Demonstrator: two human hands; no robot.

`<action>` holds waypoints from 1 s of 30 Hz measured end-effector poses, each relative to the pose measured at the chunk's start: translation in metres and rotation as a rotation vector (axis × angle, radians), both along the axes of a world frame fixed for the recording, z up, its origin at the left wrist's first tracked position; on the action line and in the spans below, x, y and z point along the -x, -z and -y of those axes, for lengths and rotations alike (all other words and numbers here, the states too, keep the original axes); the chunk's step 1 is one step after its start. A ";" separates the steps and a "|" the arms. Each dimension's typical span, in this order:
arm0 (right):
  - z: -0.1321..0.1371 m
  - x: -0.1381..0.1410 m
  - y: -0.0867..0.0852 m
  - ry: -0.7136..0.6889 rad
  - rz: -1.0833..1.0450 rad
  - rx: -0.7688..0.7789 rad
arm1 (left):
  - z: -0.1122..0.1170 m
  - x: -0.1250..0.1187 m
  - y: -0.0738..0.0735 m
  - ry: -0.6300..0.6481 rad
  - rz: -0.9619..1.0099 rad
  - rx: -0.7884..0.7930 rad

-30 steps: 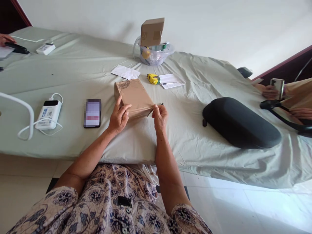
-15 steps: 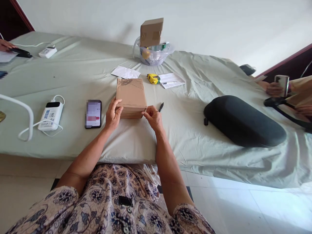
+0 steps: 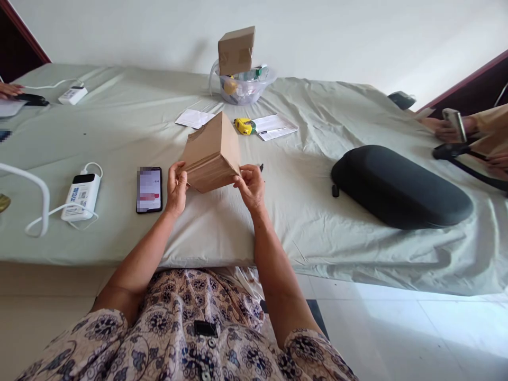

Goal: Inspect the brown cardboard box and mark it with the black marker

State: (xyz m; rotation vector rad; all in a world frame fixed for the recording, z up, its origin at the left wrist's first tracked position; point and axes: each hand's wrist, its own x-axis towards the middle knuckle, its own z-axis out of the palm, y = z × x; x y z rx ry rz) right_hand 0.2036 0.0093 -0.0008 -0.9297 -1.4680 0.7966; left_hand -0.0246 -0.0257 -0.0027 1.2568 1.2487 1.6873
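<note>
A brown cardboard box point(image 3: 210, 153) is tilted and turned, one corner edge facing me, between my two hands. My left hand point(image 3: 177, 188) grips its left lower corner, thumb in front. At the right lower corner, my right hand point(image 3: 250, 186) pinches the cardboard between thumb and fingers. Just behind my right hand lies a black pen point(image 3: 261, 167), mostly covered. Beyond the box are a yellow tape measure point(image 3: 245, 126) and a white paper point(image 3: 278, 127) with a thin pen on it. Another white paper point(image 3: 194, 118) is partly hidden behind the box.
A phone point(image 3: 150, 190) and a white power bank point(image 3: 81, 197) with a cable lie left. At the back, a clear plastic basket point(image 3: 250, 92) holds another cardboard box point(image 3: 237, 51). A black case point(image 3: 400, 188) lies right. Other people's hands show at both sides.
The box has gone from lying flat to tilted and rotated, with a side edge now toward me. Both hands have kept hold of it. My view has shifted slightly.
</note>
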 end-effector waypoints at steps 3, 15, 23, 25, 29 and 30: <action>0.000 -0.002 -0.002 0.088 -0.075 -0.087 | -0.001 -0.005 0.009 0.061 -0.001 0.098; -0.006 0.002 0.005 0.006 0.051 -0.045 | 0.006 -0.014 0.001 0.101 -0.238 0.040; -0.004 0.002 0.008 -0.121 0.514 0.183 | -0.001 -0.004 0.014 -0.051 -0.236 0.055; -0.003 0.003 0.007 -0.124 0.593 0.199 | -0.001 -0.002 0.015 -0.057 -0.231 0.056; -0.003 0.004 0.006 -0.134 0.620 0.187 | -0.001 -0.003 0.014 -0.064 -0.219 0.056; -0.003 0.003 0.006 -0.137 0.616 0.178 | -0.001 -0.004 0.014 -0.068 -0.218 0.063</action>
